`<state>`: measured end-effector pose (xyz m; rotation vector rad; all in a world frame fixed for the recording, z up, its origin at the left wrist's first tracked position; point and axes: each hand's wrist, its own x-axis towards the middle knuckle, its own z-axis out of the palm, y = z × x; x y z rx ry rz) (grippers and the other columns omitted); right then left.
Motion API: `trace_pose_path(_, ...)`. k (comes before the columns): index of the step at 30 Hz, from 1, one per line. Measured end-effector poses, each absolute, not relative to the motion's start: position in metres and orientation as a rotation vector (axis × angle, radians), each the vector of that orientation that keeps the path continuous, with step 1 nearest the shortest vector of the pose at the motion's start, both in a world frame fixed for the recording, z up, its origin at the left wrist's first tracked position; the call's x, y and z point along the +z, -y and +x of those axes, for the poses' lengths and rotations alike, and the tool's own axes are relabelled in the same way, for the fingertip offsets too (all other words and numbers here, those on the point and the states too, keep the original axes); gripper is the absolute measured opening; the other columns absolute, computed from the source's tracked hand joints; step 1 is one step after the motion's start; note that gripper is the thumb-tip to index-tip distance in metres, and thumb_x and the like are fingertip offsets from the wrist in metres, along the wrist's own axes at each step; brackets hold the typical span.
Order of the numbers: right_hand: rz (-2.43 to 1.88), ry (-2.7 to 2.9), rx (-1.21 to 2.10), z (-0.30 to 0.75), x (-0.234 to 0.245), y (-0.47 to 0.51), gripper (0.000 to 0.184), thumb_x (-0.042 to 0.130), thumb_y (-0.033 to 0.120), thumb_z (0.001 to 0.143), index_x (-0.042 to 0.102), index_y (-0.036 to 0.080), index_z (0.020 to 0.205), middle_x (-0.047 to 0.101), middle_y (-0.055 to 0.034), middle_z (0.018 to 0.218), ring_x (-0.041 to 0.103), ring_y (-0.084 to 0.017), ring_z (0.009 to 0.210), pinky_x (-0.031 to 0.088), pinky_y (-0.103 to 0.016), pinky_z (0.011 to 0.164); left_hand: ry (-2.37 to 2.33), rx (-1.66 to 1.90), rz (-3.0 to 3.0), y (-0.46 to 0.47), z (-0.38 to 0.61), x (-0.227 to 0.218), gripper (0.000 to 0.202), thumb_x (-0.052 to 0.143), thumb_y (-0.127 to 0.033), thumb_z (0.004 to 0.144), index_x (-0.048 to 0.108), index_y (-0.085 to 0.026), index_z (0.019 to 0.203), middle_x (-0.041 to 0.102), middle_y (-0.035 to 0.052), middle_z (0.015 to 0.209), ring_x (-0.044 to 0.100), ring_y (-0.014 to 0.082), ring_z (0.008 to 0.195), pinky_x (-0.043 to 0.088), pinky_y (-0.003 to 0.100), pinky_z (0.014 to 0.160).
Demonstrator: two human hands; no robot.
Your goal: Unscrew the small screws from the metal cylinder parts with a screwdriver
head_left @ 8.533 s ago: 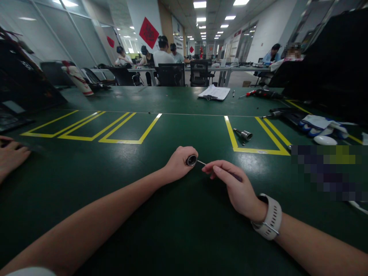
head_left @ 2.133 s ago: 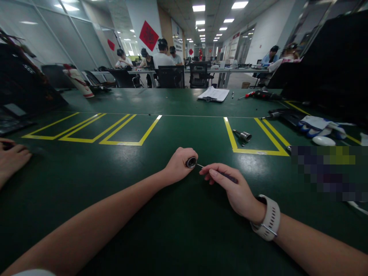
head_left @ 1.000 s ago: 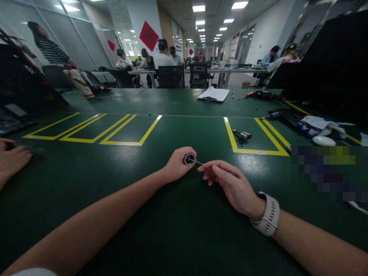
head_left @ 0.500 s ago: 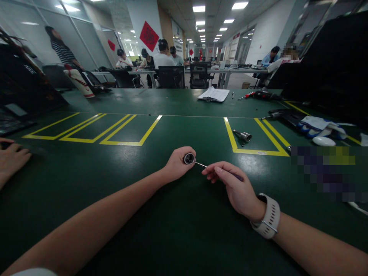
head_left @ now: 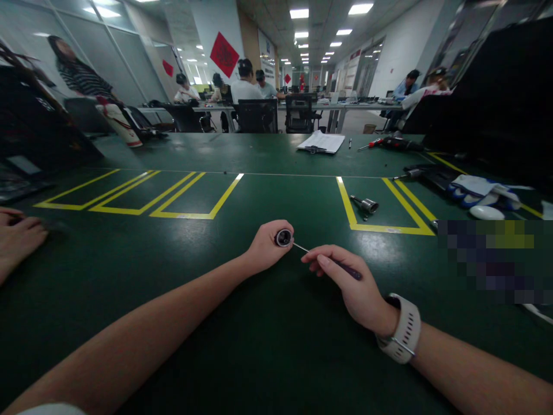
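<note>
My left hand [head_left: 261, 246] is closed around a round, hollow metal part [head_left: 283, 238], its open end turned up toward me; the rest is hidden in the fist. Between the thumb and fingers of my right hand [head_left: 356, 291] is a slim screwdriver [head_left: 349, 271] with a dark purple handle. Its thin shaft points left, and the tip reaches the side of the metal part by my left fingers. Whether the tip sits in a screw I cannot tell. Farther right, a metal piece with a wide cup-like end [head_left: 367, 205] lies inside a yellow taped outline, a tiny dark piece beside it.
The green table [head_left: 173, 259] carries yellow tape outlines [head_left: 185, 216] at left. A clipboard with papers [head_left: 322, 142] lies at the back. Power tools [head_left: 425, 174], gloves [head_left: 484, 190] and a white mouse [head_left: 487, 212] are at right. Another person's hand [head_left: 19, 239] rests at the left edge.
My right hand has shifted slightly and its fingers have rolled on the screwdriver, showing more of the handle. My left hand has barely moved. A person standing at back left has leaned left.
</note>
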<state>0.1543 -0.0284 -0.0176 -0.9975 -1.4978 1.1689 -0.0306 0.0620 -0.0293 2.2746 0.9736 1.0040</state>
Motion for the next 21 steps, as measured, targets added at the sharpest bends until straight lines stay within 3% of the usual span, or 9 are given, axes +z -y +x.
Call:
trace_pose_path(14, -1.045, 1.435, 1.102, 0.1533, -0.0187, 0.0265, 0.022, 0.049, 0.026, 0.087, 0.068, 0.02, 0.079, 0.067, -0.0037, 0.079, 0.06, -0.018, 0.076, 0.046, -0.035, 0.071, -1.127, 0.988, 2.31, -0.0636, -0.0312, -0.0325, 0.006, 0.055, -0.01, 0.071, 0.052, -0.015, 0.07, 0.052, -0.0034, 0.067, 0.048, 0.01, 0.061, 0.039, 0.023, 0.059)
trace_pose_path(21, -0.959, 1.37, 1.128, 0.1542, -0.0232, 0.0262, 0.021, 0.049, 0.026, 0.088, 0.067, 0.021, 0.08, 0.066, -0.0036, 0.079, 0.059, -0.018, 0.078, 0.046, -0.035, 0.071, -1.104, 0.981, 2.311, -0.0626, -0.0316, -0.0307, 0.006, 0.056, -0.011, 0.071, 0.052, -0.015, 0.07, 0.053, -0.003, 0.068, 0.049, 0.0104, 0.062, 0.04, 0.023, 0.059)
